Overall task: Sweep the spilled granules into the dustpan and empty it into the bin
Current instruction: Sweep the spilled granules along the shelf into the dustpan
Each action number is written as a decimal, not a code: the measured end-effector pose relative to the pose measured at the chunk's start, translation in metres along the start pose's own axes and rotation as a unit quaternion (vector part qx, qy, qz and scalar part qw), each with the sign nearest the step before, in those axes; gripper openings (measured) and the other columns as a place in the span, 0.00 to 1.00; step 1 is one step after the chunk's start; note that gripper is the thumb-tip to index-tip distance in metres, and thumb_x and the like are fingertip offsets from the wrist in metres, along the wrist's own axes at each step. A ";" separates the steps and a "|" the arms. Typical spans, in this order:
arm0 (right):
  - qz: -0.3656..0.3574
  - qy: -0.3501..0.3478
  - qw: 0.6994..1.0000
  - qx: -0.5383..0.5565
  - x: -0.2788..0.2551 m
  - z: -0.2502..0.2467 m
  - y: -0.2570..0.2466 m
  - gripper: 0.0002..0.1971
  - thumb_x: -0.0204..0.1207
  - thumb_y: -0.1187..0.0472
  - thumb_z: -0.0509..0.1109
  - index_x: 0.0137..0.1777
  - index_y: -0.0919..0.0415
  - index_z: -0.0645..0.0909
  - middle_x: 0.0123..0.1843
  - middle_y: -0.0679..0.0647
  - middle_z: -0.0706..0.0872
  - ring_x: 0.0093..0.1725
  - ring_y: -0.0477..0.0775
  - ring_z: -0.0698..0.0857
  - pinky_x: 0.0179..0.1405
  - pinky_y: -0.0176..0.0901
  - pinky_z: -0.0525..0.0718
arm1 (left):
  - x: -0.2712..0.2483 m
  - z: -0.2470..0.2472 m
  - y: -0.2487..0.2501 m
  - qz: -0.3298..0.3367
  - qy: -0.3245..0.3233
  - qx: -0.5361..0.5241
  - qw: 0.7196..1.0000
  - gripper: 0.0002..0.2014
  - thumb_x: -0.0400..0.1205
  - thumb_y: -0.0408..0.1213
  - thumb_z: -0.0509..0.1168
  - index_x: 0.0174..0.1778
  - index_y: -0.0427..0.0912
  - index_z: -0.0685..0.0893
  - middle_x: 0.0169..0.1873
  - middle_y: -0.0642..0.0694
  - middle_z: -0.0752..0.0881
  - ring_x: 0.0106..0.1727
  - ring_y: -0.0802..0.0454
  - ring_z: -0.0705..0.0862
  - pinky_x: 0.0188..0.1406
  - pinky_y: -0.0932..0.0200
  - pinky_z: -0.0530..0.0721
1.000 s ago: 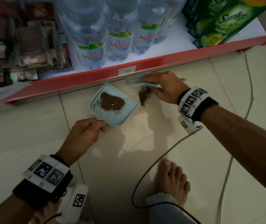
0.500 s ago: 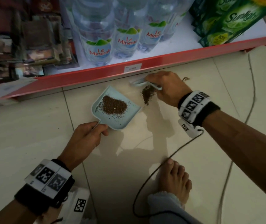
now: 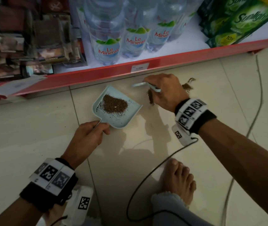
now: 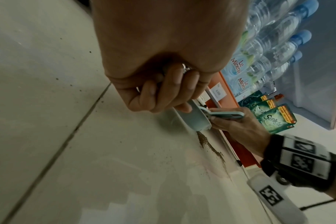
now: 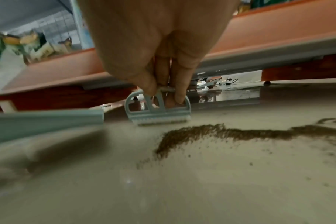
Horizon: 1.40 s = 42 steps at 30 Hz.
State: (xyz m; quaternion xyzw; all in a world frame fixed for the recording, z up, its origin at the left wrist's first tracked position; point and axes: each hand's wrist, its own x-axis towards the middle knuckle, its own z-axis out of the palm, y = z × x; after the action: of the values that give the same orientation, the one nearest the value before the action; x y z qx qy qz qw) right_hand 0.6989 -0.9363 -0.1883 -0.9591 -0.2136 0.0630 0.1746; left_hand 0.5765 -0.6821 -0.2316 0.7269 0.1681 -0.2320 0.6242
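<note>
Glossy tiled floor [image 3: 32, 136]; smooth matt plastic dustpan [image 3: 130, 115] and brush [image 5: 159, 112]; clear plastic bottles [image 3: 107, 38] above.

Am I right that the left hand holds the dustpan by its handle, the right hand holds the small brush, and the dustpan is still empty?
Not quite. The dustpan is not empty: the head view shows a dark pile of granules already in it. The rest is right: the left hand holds its handle and the right hand holds the small brush, with more granules on the floor.
</note>
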 end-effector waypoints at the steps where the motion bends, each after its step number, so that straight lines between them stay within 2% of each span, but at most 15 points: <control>1: 0.008 0.022 1.000 0.008 -0.004 -0.005 0.002 0.23 0.67 0.70 0.66 0.62 0.59 0.87 0.55 0.57 0.92 0.50 0.62 0.89 0.53 0.42 0.84 | -0.001 -0.001 0.000 -0.002 0.004 -0.003 1.000 0.17 0.85 0.40 0.64 0.30 0.38 0.83 0.14 0.55 0.67 0.15 0.59 0.64 0.14 0.71 0.63; 5: 0.005 0.119 0.991 0.058 -0.005 0.001 -0.004 0.28 0.65 0.78 0.67 0.67 0.61 0.86 0.62 0.58 0.90 0.59 0.58 0.89 0.62 0.32 0.80 | -0.001 -0.001 0.001 -0.008 0.003 -0.006 1.000 0.17 0.85 0.40 0.63 0.30 0.38 0.83 0.14 0.54 0.67 0.15 0.59 0.65 0.14 0.72 0.63; 9: -0.004 0.057 0.997 0.051 0.018 0.024 -0.018 0.29 0.68 0.79 0.67 0.69 0.60 0.84 0.69 0.59 0.86 0.66 0.60 0.85 0.65 0.50 0.85 | -0.002 -0.004 0.000 -0.006 0.004 0.004 1.000 0.17 0.85 0.39 0.63 0.31 0.37 0.84 0.14 0.54 0.67 0.15 0.59 0.65 0.14 0.71 0.63; 11: -0.012 0.015 0.999 0.039 0.023 0.025 -0.018 0.31 0.69 0.80 0.67 0.70 0.57 0.83 0.72 0.57 0.84 0.68 0.60 0.84 0.66 0.51 0.85 | -0.004 -0.006 -0.002 -0.009 0.012 0.005 1.000 0.17 0.85 0.39 0.63 0.31 0.37 0.83 0.13 0.54 0.67 0.15 0.59 0.65 0.14 0.70 0.63; 13: -0.042 -0.017 0.999 0.028 0.016 0.017 -0.011 0.31 0.67 0.80 0.66 0.69 0.57 0.84 0.70 0.58 0.85 0.68 0.60 0.84 0.69 0.52 0.83 | -0.007 -0.010 -0.004 -0.016 0.023 -0.006 1.000 0.17 0.85 0.38 0.64 0.31 0.36 0.83 0.13 0.54 0.67 0.14 0.59 0.64 0.13 0.71 0.63; 15: -0.057 -0.013 0.998 0.019 0.000 0.003 0.006 0.26 0.67 0.78 0.67 0.64 0.60 0.87 0.65 0.60 0.88 0.65 0.61 0.87 0.68 0.52 0.83 | -0.010 -0.013 -0.006 -0.019 0.029 -0.018 0.999 0.17 0.85 0.38 0.63 0.31 0.36 0.83 0.13 0.53 0.66 0.14 0.59 0.64 0.13 0.71 0.63; 18: -0.041 0.030 0.998 0.038 -0.020 -0.011 0.021 0.21 0.70 0.76 0.67 0.60 0.61 0.88 0.61 0.57 0.90 0.61 0.59 0.89 0.64 0.53 0.85 | -0.013 -0.014 -0.006 -0.024 0.025 -0.026 0.999 0.17 0.85 0.37 0.63 0.31 0.36 0.83 0.14 0.54 0.66 0.14 0.60 0.63 0.14 0.71 0.63; 22: -0.055 0.088 0.992 0.075 0.000 0.005 -0.004 0.21 0.70 0.78 0.68 0.62 0.66 0.88 0.64 0.62 0.88 0.65 0.59 0.87 0.70 0.50 0.82 | -0.014 -0.009 -0.003 -0.024 0.008 -0.028 0.999 0.17 0.86 0.37 0.63 0.31 0.36 0.82 0.14 0.54 0.66 0.15 0.59 0.63 0.14 0.70 0.62; 26: -0.073 0.002 0.995 0.069 0.018 0.016 -0.013 0.25 0.68 0.80 0.66 0.64 0.66 0.87 0.66 0.63 0.86 0.69 0.63 0.84 0.73 0.56 0.79 | -0.011 -0.010 -0.004 -0.027 0.012 -0.021 0.999 0.17 0.86 0.37 0.63 0.32 0.35 0.83 0.13 0.55 0.65 0.14 0.59 0.63 0.13 0.70 0.62; 30: -0.091 -0.090 0.991 0.024 -0.022 -0.009 0.034 0.23 0.70 0.81 0.69 0.64 0.67 0.86 0.69 0.66 0.84 0.74 0.64 0.80 0.76 0.60 0.76 | -0.015 -0.010 -0.009 -0.015 0.014 -0.020 1.000 0.17 0.86 0.38 0.63 0.32 0.36 0.83 0.14 0.55 0.67 0.15 0.60 0.64 0.14 0.72 0.63; 32: -0.096 -0.060 0.993 0.018 -0.037 -0.025 0.052 0.20 0.70 0.81 0.71 0.61 0.68 0.88 0.65 0.66 0.87 0.70 0.64 0.83 0.73 0.59 0.79 | -0.015 -0.009 -0.011 -0.012 0.012 -0.023 1.000 0.17 0.85 0.38 0.63 0.31 0.37 0.83 0.14 0.54 0.67 0.15 0.60 0.64 0.14 0.72 0.63; 35: -0.091 0.071 0.993 0.026 -0.033 -0.036 0.058 0.16 0.73 0.77 0.71 0.59 0.66 0.89 0.61 0.62 0.90 0.63 0.58 0.88 0.69 0.44 0.80 | -0.011 -0.001 -0.010 -0.007 -0.004 -0.013 1.000 0.17 0.85 0.37 0.63 0.30 0.38 0.83 0.14 0.55 0.67 0.15 0.60 0.64 0.14 0.72 0.63; 37: -0.054 0.124 0.990 0.027 -0.018 -0.030 0.051 0.18 0.72 0.77 0.70 0.61 0.65 0.89 0.60 0.61 0.90 0.59 0.57 0.89 0.65 0.36 0.80 | -0.007 0.004 -0.006 0.003 -0.018 -0.005 1.000 0.17 0.85 0.38 0.63 0.30 0.38 0.83 0.14 0.55 0.67 0.15 0.59 0.64 0.14 0.71 0.63; 40: 0.012 0.071 0.997 0.014 -0.007 -0.014 0.039 0.24 0.68 0.80 0.67 0.63 0.65 0.88 0.63 0.62 0.89 0.60 0.63 0.89 0.66 0.48 0.83 | -0.002 0.006 -0.001 0.011 -0.018 -0.002 1.000 0.17 0.85 0.39 0.64 0.29 0.41 0.84 0.15 0.54 0.68 0.16 0.58 0.65 0.15 0.70 0.64; 42: 0.008 0.026 1.000 -0.006 -0.017 -0.011 0.043 0.23 0.69 0.79 0.66 0.63 0.64 0.88 0.64 0.61 0.89 0.61 0.63 0.88 0.65 0.52 0.84 | 0.000 0.007 0.002 0.013 -0.011 -0.004 1.000 0.17 0.84 0.40 0.64 0.28 0.43 0.84 0.15 0.53 0.68 0.16 0.58 0.65 0.15 0.70 0.64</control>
State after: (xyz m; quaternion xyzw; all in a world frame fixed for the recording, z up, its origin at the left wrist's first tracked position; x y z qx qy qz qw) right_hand 0.7027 -0.9830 -0.1932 -0.9631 -0.2015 0.0385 0.1742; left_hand 0.5769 -0.6891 -0.2307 0.7236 0.1527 -0.2316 0.6320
